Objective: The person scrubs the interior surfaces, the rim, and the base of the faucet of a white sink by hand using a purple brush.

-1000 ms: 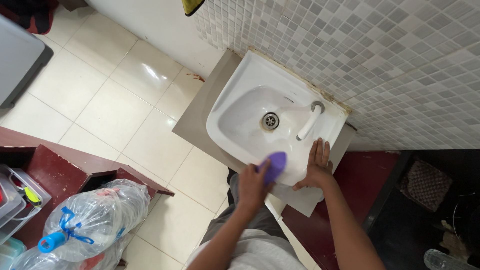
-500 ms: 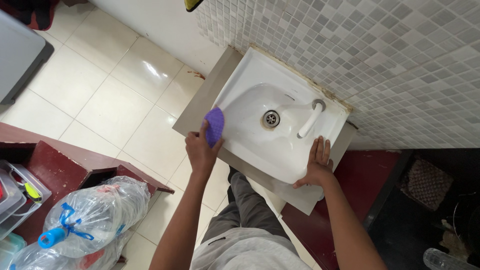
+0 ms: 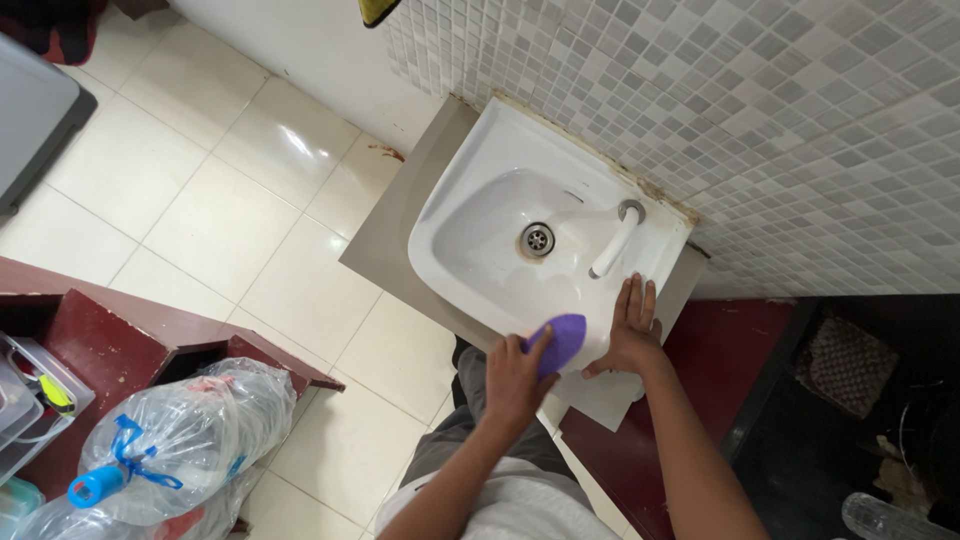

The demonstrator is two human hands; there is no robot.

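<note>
Head view, looking straight down at a bathroom corner. On the left, on the cream floor tiles, lies a clear plastic bag (image 3: 190,440) tied with blue string. In the middle, a white sink (image 3: 470,235) stands against a grey mosaic wall, its drain (image 3: 537,238) left of a white tap (image 3: 612,245). The left hand (image 3: 515,378) is clamped on a purple scrubber (image 3: 558,340), pressing it on the sink's near rim. The scrubber's long axis runs up and to the right, toward the tap. Just to its right, the right hand (image 3: 630,335) lies flat, fingers spread, on the sink's near right corner, holding nothing. The hands are close together, barely apart. Half a second earlier the scrubber was at the sink's left rim; it has since swept right along the near edge, while the right hand has stayed put.
</note>
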